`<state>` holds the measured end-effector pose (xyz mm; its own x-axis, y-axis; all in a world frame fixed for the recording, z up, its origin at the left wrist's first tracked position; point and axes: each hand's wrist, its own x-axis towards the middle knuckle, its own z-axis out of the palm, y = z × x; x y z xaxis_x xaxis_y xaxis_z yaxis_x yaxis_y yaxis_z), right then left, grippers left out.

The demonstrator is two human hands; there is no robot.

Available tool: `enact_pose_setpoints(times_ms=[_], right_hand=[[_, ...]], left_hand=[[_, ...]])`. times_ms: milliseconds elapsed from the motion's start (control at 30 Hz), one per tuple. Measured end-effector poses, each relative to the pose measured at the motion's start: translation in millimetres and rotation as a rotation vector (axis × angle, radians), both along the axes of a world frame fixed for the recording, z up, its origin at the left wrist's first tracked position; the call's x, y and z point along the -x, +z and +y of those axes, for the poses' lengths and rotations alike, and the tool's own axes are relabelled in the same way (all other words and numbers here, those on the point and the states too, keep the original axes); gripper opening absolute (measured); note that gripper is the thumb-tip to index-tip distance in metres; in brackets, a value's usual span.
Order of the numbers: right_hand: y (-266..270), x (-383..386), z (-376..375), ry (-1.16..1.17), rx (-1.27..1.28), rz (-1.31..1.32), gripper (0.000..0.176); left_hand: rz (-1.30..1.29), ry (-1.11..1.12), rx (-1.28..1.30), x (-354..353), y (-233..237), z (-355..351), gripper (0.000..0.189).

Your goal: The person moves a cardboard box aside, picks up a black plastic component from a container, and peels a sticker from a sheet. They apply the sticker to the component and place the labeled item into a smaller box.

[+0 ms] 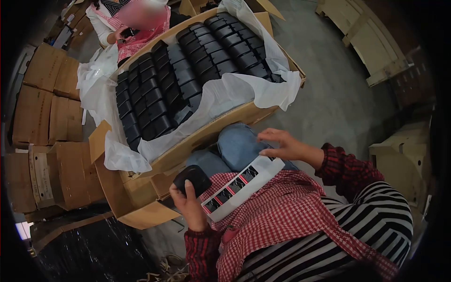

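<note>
My left hand [186,198] is closed on a black rounded part [192,179], thumb on its face. My right hand [281,144] holds nothing, its fingers apart above the far end of a long white box [249,190]. That narrow box lies across my lap on a red checked apron [277,199], and black items with red strips show in it. Beyond my knees stands a large open carton [211,123], lined with white sheeting [235,87] and filled with rows of black parts [197,51].
Another person [134,23] sits beyond the carton, holding a small dark object. Stacked brown boxes [40,113] stand at the left, above a black plastic-wrapped bundle [89,246]. Wooden crates [364,37] are at the upper right, on the grey floor [324,89].
</note>
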<state>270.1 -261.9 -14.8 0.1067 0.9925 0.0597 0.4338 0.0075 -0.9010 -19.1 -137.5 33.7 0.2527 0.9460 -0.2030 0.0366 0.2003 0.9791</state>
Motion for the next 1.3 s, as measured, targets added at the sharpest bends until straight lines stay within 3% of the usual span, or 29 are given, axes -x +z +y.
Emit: enact_pose_setpoints(times_ms=[67,100,167,233,333,400,433,533,600,633,733,767,867,933,1000,1133,1300], right_hand=[[-8,5,-22,-0.004,0.090,-0.016,0.048],[-9,14,-25,-0.006,0.094,-0.009,0.048],[-10,30,-26,0.098,-0.124,-0.217,0.058],[-14,46,-26,0.133,-0.069,-0.269,0.063],[-27,47,-22,0.181,-0.044,-0.339,0.069],[-35,39,-26,0.200,-0.061,-0.346,0.070],[-38,37,-30,0.200,-0.061,-0.316,0.071],[-45,32,-34,0.202,-0.100,-0.252,0.073],[-43,31,-37,0.215,-0.141,-0.218,0.073],[-40,31,-38,0.200,-0.139,-0.195,0.072],[-39,35,-32,0.158,-0.169,-0.107,0.071],[-40,37,-33,0.121,-0.189,-0.042,0.071],[-37,30,-33,0.162,-0.170,-0.056,0.069],[-40,22,-35,0.193,-0.168,-0.256,0.069],[-37,24,-35,0.179,-0.133,-0.245,0.066],[-45,24,-28,0.121,-0.210,-0.120,0.056],[-30,18,-23,0.111,-0.196,-0.207,0.047]], left_hand=[[0.063,0.148,0.009,1,-3,-5,0.054],[0.071,0.146,0.012,-4,0,-10,0.054],[0.142,0.153,-0.130,-20,5,-18,0.061],[0.287,-0.012,-0.391,-12,-24,-18,0.046],[0.504,-0.298,-0.503,3,-49,-29,0.028],[0.506,-0.338,-0.784,16,-70,-37,0.026],[0.504,-0.323,-0.804,23,-72,-41,0.026],[0.408,-0.137,-0.760,38,-67,-52,0.027],[0.268,0.320,-0.154,48,-57,-53,0.033],[-0.124,0.371,0.022,47,-57,-51,0.040],[-0.229,0.346,0.142,43,-68,-62,0.042],[-0.118,0.319,0.145,41,-67,-64,0.044],[-0.180,0.345,0.160,37,-58,-59,0.038],[0.089,0.319,-0.096,41,-49,-52,0.039],[-0.045,0.353,-0.089,37,-30,-43,0.038],[-0.005,0.316,-0.134,29,-25,-27,0.032],[0.255,-0.122,-0.413,-7,-18,-15,0.026]])
